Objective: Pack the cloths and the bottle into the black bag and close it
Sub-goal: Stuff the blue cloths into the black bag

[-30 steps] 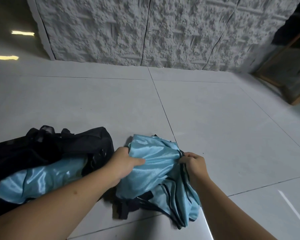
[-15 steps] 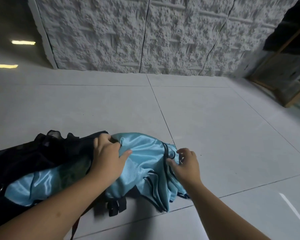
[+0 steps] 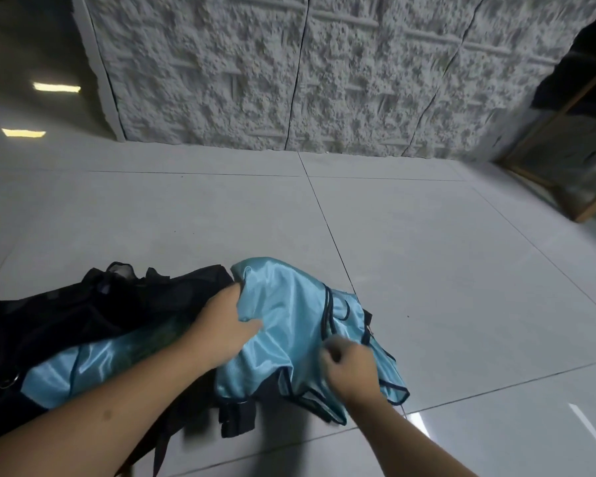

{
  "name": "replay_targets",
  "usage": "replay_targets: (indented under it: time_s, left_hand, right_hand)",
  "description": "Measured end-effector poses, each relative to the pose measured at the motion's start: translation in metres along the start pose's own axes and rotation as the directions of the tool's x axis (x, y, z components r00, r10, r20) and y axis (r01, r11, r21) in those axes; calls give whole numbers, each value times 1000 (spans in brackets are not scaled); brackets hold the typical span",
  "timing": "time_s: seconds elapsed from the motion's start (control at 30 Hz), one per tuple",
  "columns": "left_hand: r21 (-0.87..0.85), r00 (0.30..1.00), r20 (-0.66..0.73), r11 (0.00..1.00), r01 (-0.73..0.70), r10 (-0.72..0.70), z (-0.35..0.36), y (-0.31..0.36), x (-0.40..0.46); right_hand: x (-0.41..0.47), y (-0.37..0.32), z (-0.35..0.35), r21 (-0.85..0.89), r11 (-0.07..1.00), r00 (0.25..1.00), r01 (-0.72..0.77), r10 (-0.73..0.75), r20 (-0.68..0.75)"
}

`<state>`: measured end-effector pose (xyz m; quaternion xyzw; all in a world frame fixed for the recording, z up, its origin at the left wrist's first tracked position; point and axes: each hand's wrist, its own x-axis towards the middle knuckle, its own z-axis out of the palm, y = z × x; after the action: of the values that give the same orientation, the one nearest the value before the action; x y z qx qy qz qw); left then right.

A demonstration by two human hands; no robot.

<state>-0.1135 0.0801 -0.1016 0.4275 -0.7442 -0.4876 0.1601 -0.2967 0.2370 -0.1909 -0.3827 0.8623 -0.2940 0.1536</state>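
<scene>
Pale floor tiles (image 3: 427, 270) run back to a rough white stone wall (image 3: 324, 80), with a wooden frame (image 3: 565, 160) off at your far right. Low on your left the black bag (image 3: 83, 311) lies open, one blue cloth (image 3: 83, 366) already tucked in its mouth. Your left hand (image 3: 221, 332) grips a second blue cloth (image 3: 289, 321) at the bag's right end, fingers closed into the fabric. Your right hand (image 3: 348, 366), blurred, is curled over that cloth's near edge; its hold isn't clear. Black straps (image 3: 236, 416) trail beneath.
</scene>
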Motion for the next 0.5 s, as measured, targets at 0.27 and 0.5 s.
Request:
replay_targets:
  time_s: [0.27,0.5]
  left_hand:
    - [-245,951,288,969,-35,107,-54,55,-18]
    - [-448,959,260,894,15,114,-136,64,-35]
  right_hand:
    - [74,-76,-60,296,935,878,196,-301,371]
    - [84,-161,-90,459,879,569,-125,-315,759]
